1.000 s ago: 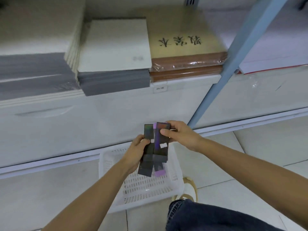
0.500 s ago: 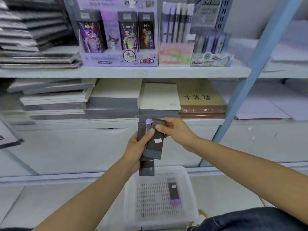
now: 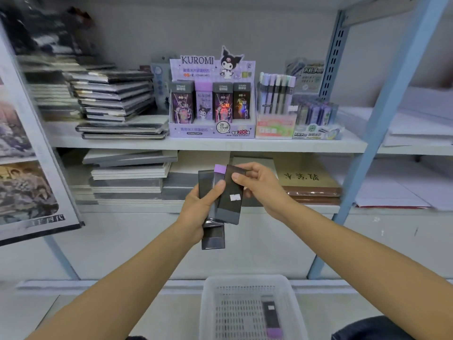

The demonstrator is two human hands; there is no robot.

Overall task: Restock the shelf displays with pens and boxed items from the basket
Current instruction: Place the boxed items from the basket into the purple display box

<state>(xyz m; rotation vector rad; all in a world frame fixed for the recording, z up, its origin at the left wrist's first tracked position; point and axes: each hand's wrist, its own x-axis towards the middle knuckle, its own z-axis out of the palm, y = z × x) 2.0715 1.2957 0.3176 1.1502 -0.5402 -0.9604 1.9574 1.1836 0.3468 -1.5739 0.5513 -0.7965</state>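
Observation:
My left hand (image 3: 198,209) grips a fanned bundle of small dark boxes (image 3: 212,235), one with a purple end. My right hand (image 3: 259,184) pinches the front dark box (image 3: 230,204) of that bundle by its upper edge; a white sticker shows on it. The hands are at chest height in front of the lower shelf. Above them on the upper shelf stands the purple Kuromi display (image 3: 212,111) with a row of boxes in it. To its right stands a pen display (image 3: 274,114). The white basket (image 3: 210,307) sits on the floor below, with one dark box (image 3: 272,320) lying inside.
Stacks of notebooks (image 3: 115,99) fill the upper shelf's left side and the lower shelf (image 3: 127,177). A blue shelf upright (image 3: 382,119) slants down on the right. A poster board (image 3: 29,168) leans at the left. Another small display (image 3: 316,119) stands right of the pens.
My view has risen from the basket to the shelf displays. Both hands lifted the bundle of boxes upward, and my right hand has drawn the front box partly out to the right.

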